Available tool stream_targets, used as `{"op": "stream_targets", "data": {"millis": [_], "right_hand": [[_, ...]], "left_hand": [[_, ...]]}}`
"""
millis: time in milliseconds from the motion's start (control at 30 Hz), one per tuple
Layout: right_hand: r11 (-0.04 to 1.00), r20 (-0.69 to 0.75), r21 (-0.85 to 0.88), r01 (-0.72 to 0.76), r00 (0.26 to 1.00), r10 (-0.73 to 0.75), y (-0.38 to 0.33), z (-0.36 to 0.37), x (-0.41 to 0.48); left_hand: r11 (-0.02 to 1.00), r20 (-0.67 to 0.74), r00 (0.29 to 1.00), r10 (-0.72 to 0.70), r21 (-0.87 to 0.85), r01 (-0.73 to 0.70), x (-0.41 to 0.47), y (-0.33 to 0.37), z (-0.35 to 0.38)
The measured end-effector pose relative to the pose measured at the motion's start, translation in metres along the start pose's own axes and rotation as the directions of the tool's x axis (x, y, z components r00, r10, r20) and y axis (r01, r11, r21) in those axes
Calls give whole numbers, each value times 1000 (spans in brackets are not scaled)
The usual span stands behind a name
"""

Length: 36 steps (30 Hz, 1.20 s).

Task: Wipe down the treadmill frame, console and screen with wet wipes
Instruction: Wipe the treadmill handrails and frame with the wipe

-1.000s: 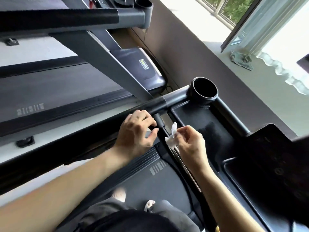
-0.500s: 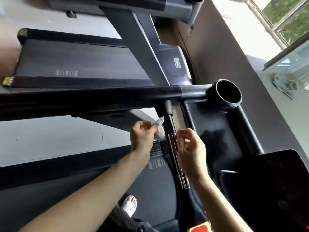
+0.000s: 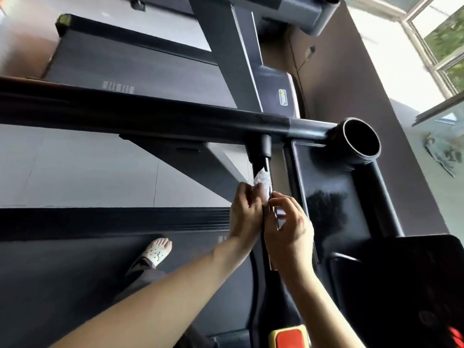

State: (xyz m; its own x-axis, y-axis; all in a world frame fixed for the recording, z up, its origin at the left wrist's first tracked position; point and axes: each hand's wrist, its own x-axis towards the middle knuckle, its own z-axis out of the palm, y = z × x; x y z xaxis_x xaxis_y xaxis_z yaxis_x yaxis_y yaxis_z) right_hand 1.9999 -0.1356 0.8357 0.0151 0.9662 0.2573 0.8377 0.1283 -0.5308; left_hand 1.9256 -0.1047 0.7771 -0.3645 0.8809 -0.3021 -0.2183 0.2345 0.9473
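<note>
I am standing on a black treadmill with a thick handrail (image 3: pixel 150 114) crossing the view. A thin grip bar (image 3: pixel 265 159) drops from the handrail beside the glossy console tray (image 3: pixel 326 187). My left hand (image 3: pixel 244 213) pinches a crumpled white wet wipe (image 3: pixel 261 180) and presses it against the left side of that bar. On the bar's right side, just below the wipe, my right hand (image 3: pixel 288 228) curls its thumb and fingers around the bar. The dark screen (image 3: pixel 414 285) lies at the lower right.
A round cup holder (image 3: pixel 361 139) sits at the console corner. A red and yellow stop button (image 3: pixel 288 337) is at the bottom edge. My foot in a white clog (image 3: pixel 158 252) stands on the belt (image 3: pixel 75 285). A second treadmill (image 3: pixel 150 69) is behind, with a window (image 3: pixel 439 33) and a cloth (image 3: pixel 442 151) to the right.
The wipe passed from my right hand to my left hand. My left hand left the handrail and now wipes the thin bar, while my right hand closed in on the bar. The view tilted.
</note>
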Motion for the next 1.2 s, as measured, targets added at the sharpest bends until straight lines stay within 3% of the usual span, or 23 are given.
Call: {"op": "stream_targets", "data": {"millis": [167, 300, 367, 567, 667, 833, 1067, 1200], "right_hand": [[1000, -15, -3, 1, 1000, -1, -4, 0, -1], [999, -11, 29, -45, 999, 45, -1, 1, -1], [997, -14, 46, -69, 997, 70, 0, 2, -1], [998, -21, 21, -52, 998, 53, 1, 4, -3], [998, 10, 17, -55, 998, 55, 2, 4, -4], [999, 42, 29, -41, 998, 40, 6, 3, -6], [999, 54, 25, -27, 998, 25, 5, 1, -6], [998, 65, 39, -40, 997, 38, 6, 1, -6]], "left_hand": [[989, -42, 997, -60, -138, 54, 54, 28, 3], [968, -48, 992, -112, -231, 98, 15, 17, 1], [949, 24, 988, -150, -275, 151, -6, 7, 0], [967, 53, 973, -223, -111, 228, 42, 32, 5], [951, 146, 946, -288, -75, 301, 54, 23, 5], [975, 250, 942, -224, 69, 213, 8, 1, -8], [980, 405, 898, -175, -15, 198, 62, 28, -4], [969, 464, 874, -145, -111, 220, 49, 26, -6]]}}
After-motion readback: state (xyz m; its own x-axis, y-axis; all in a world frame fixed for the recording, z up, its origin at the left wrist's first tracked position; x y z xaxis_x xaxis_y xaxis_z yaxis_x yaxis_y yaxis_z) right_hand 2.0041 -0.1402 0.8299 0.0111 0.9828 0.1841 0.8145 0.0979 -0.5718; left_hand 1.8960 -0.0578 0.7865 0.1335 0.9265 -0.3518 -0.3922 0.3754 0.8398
